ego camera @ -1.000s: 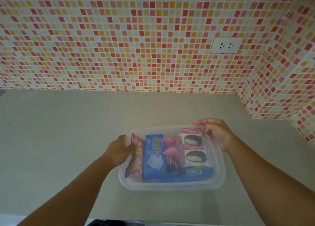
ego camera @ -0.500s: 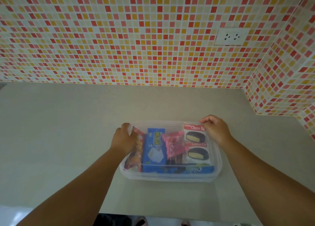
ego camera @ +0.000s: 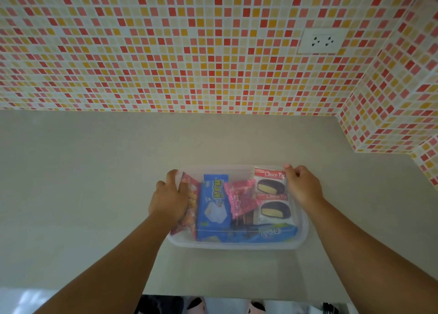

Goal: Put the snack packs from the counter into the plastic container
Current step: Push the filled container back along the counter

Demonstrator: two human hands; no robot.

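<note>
You slid the clear rectangular plastic container [ego camera: 237, 245] farther back.
Left hand [ego camera: 169, 199] and right hand [ego camera: 302, 187] gripped its sides; white "Choco Pie" packs [ego camera: 272, 196] readable.

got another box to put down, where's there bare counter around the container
Bare counter runs wide left of the left hand, behind the plastic container up to the tiled wall, and in front toward the near edge. Right of the right hand is a narrower patch. Inside the container the snack packs crowd it.
</note>
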